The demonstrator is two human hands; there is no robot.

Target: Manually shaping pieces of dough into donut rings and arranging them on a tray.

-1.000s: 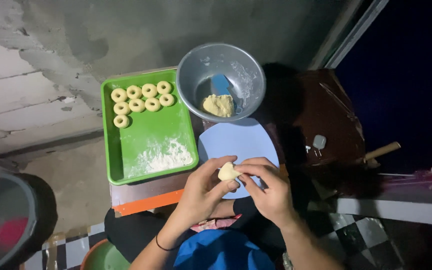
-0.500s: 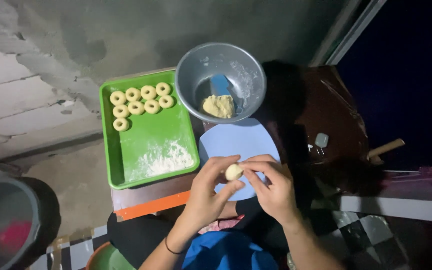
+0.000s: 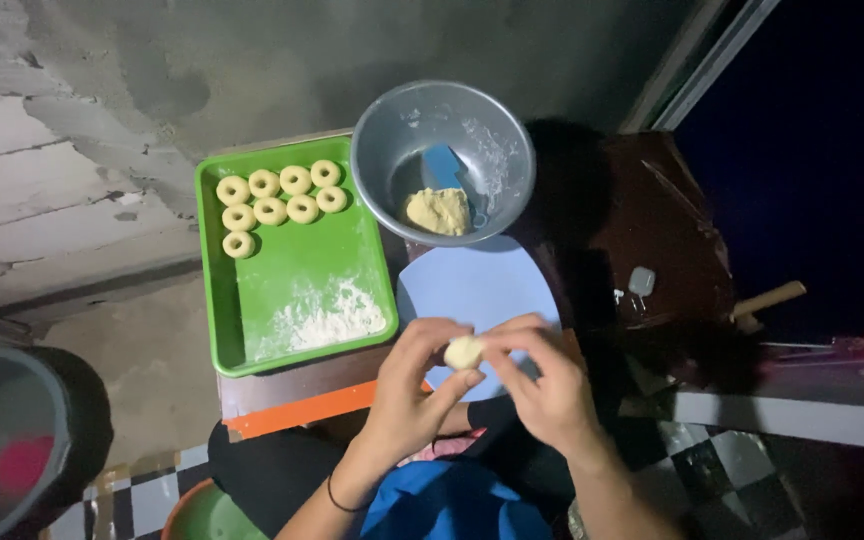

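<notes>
Both hands, left hand (image 3: 407, 400) and right hand (image 3: 542, 385), pinch one dough ball (image 3: 464, 352) between their fingers, just below the blue plate (image 3: 472, 285).

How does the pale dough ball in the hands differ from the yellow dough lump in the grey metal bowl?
The small pale dough ball is round and smooth; the yellow dough lump in the grey metal bowl is bigger and irregular. The ball is held off the table between the fingers of the left hand and right hand; the lump rests untouched on the bowl's bottom, beside a blue scraper. Both look like the same pale yellowish dough.
</notes>
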